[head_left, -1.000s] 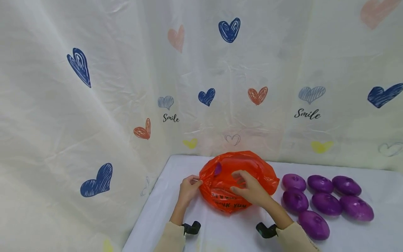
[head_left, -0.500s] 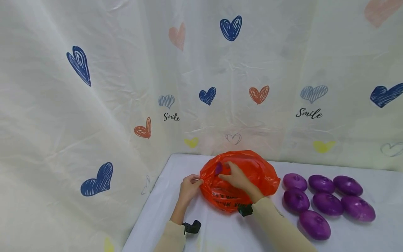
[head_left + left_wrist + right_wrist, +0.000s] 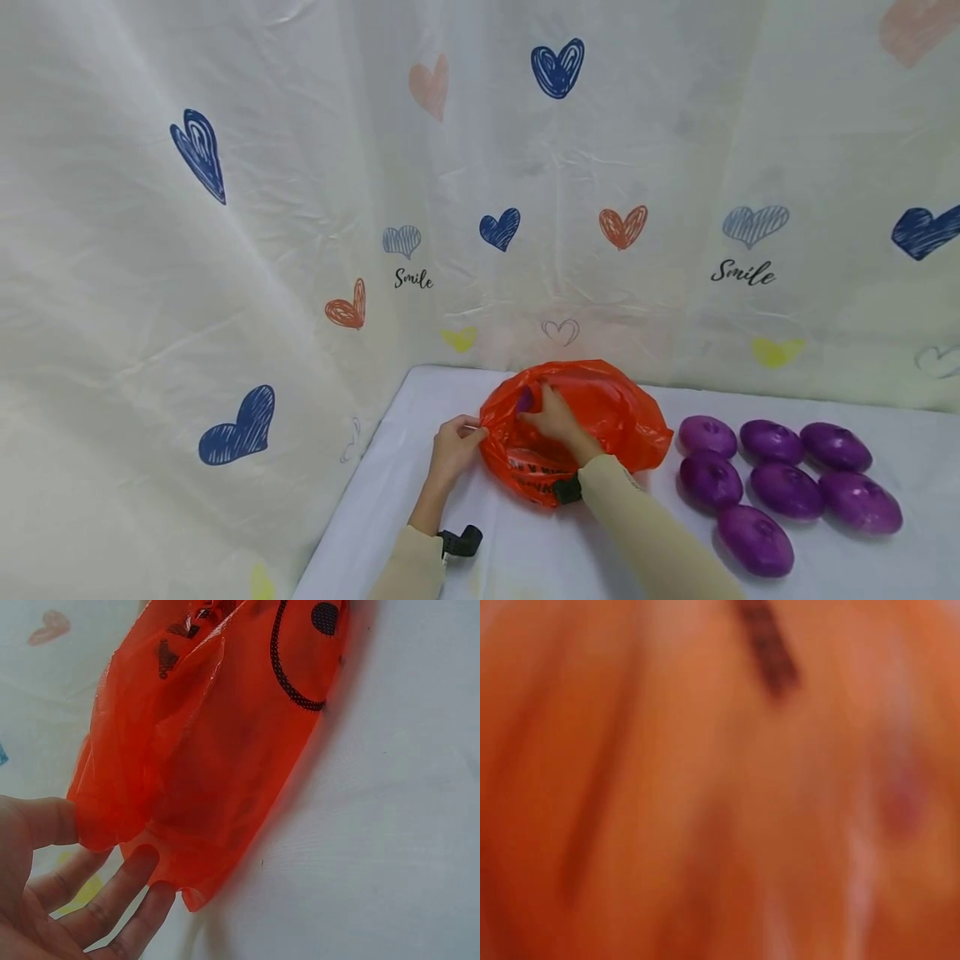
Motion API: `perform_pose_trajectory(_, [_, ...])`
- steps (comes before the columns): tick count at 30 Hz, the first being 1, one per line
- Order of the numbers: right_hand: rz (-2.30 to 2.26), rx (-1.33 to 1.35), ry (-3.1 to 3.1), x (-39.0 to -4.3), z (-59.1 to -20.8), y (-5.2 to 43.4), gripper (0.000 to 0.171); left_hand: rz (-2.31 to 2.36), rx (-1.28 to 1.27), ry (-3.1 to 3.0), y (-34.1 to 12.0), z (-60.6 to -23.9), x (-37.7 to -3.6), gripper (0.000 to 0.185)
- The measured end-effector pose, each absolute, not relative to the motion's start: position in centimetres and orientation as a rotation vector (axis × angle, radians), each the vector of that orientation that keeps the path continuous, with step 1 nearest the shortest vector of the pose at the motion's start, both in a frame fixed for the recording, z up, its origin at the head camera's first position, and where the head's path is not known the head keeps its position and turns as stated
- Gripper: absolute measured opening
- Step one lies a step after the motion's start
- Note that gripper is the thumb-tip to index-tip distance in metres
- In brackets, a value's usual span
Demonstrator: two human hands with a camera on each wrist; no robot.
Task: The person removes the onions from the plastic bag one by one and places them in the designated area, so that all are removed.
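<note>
A red plastic bag with black printing lies with its mouth gaping toward me. My left hand pinches its left rim; in the left wrist view the thumb lies on one side of the film and the fingers on the other. My right hand reaches inside the mouth, beside a shiny purple, onion-like piece. Its fingertips are too hidden to show whether they grip that piece. Blurred orange-red film fills the right wrist view.
Several similar purple pieces sit grouped on the white table, right of the bag. Behind the table hangs a pale curtain printed with hearts, which also closes off the left side.
My right hand has moved left from over the front of the bag into its mouth, up to the purple piece. The left hand keeps its pinch on the rim.
</note>
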State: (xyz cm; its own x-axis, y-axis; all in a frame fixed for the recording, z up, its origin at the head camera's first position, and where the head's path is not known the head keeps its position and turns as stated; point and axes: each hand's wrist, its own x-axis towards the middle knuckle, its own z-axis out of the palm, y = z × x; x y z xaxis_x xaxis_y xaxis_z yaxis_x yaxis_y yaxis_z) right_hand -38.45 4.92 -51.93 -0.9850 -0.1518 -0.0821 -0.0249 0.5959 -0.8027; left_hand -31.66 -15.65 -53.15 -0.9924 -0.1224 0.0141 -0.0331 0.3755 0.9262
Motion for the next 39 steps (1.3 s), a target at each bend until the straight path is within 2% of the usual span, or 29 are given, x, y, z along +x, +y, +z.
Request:
perform_pose_trajectory(15, [-1.153, -0.142, 2.799, -39.5, -52.1, 3.3, 0.067, -1.699, 0.129, -2.542, -15.4, -52.8, -31.4, 0.014])
perform_pose_trajectory(22, [-1.227, -0.096, 2.773, -39.2, -52.0, 3.3, 0.069, -1.693, 0.114, -2.532, -15.4, -52.8, -31.3, 0.015])
perform_pose_trajectory(28, [-1.246, -0.074, 2.815, -38.9, -51.8, 3.6, 0.056, -1.679, 0.116, -2.52, -15.6, -52.6, -31.2, 0.015])
perform_pose_trajectory(34, [-1.193, -0.073, 2.786, -38.8, -51.4, 3.6, 0.066, -1.693, 0.124, -2.534, -15.7, -52.6, -31.2, 0.016])
perform_pose_trajectory(39, [-1.177, -0.081, 2.794, -39.0, -51.7, 3.2, 0.064, -1.698, 0.117, -2.526, -15.5, -52.7, -31.3, 0.016])
